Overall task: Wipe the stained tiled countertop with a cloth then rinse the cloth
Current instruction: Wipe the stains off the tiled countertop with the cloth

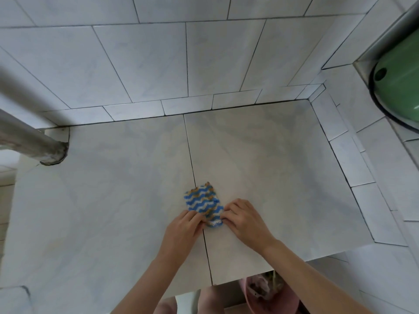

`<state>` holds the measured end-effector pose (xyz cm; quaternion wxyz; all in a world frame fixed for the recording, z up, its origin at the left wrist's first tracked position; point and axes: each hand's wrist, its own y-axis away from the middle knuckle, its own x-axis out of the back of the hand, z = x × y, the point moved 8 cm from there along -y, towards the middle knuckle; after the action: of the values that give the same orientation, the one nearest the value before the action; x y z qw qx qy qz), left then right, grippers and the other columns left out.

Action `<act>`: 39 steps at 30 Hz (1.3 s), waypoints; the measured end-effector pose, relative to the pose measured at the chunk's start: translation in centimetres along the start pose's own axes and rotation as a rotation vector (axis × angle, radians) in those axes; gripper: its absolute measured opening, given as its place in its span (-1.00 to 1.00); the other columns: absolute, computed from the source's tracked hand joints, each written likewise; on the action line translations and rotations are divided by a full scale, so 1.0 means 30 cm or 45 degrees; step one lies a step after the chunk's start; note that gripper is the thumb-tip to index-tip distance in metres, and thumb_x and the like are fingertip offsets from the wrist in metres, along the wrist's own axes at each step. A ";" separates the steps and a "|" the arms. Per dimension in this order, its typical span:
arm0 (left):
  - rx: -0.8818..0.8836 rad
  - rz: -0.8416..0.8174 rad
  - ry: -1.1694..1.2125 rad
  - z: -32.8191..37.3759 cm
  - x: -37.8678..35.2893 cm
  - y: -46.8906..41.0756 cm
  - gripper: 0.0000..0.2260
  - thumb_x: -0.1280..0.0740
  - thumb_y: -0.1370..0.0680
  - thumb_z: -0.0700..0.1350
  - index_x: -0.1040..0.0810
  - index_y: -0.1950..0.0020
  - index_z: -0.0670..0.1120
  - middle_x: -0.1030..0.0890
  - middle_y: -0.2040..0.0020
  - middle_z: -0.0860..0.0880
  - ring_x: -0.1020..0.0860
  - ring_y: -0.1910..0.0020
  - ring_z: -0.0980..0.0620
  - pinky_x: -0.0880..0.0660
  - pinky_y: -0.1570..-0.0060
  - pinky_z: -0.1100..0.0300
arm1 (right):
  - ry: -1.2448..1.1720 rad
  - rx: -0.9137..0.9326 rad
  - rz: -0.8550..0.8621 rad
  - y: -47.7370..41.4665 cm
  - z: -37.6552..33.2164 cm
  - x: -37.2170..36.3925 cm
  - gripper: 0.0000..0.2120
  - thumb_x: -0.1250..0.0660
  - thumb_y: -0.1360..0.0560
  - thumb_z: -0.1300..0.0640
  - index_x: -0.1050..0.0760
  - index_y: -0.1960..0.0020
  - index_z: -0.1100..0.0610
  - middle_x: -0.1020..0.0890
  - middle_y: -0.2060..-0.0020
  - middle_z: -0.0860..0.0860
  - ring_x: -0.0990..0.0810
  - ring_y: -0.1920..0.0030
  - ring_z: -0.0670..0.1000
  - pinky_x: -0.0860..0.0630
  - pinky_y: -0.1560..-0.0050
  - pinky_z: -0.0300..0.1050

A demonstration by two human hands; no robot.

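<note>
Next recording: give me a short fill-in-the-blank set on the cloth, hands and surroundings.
The cloth on the countertop is zigzagged white, orange and ____.
The left hand and right hand both pinch the ____.
The basin at far right is coloured ____.
The grey pipe meets the countertop on the person's ____ side.
Missing: blue; cloth; green; left.

The surface [113, 177] lies open across its middle and right. A grey pipe [29, 141] blocks its far left corner; tiled walls [147, 64] bound the far and right edges.
</note>
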<state>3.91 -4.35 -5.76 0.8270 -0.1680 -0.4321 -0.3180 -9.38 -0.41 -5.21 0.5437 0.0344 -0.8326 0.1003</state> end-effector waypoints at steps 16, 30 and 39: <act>0.288 0.129 0.598 -0.069 0.268 -0.241 -0.87 -0.39 -0.46 -0.24 -0.65 0.12 -0.01 -0.65 0.17 0.12 -0.58 0.24 0.16 -0.47 0.18 0.38 | -0.421 -0.406 -0.062 -0.314 0.104 0.211 -0.93 -0.39 -0.42 0.24 -0.59 0.16 0.09 -0.52 0.30 -0.16 -0.42 0.20 -0.06 -0.29 0.08 -0.16; 0.359 0.165 0.281 -0.174 0.221 -0.327 -0.91 -0.39 -0.45 -0.21 -0.65 0.13 -0.03 -0.63 0.11 0.05 -0.60 0.20 0.05 -0.54 0.15 0.10 | -0.137 -0.367 0.108 -0.409 0.134 0.100 -0.97 -0.39 -0.38 0.19 -0.59 0.20 0.08 -0.58 0.24 0.00 -0.42 0.10 0.03 -0.27 0.09 -0.14; 0.011 0.075 -0.042 -0.135 0.116 -0.228 -0.72 -0.20 -0.54 -0.09 -0.58 -0.18 -0.10 -0.57 -0.23 -0.01 -0.52 -0.21 0.02 -0.45 -0.16 0.22 | -0.195 -0.337 0.088 -0.295 0.044 0.014 -0.66 -0.14 -0.51 0.16 -0.56 -0.17 0.21 -0.63 -0.06 0.06 -0.48 -0.09 0.01 -0.35 -0.17 -0.14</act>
<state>3.26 -12.99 -5.19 0.8296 -0.1821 -0.4418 -0.2887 -9.27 -9.31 -4.21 0.4748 -0.0588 -0.8781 0.0054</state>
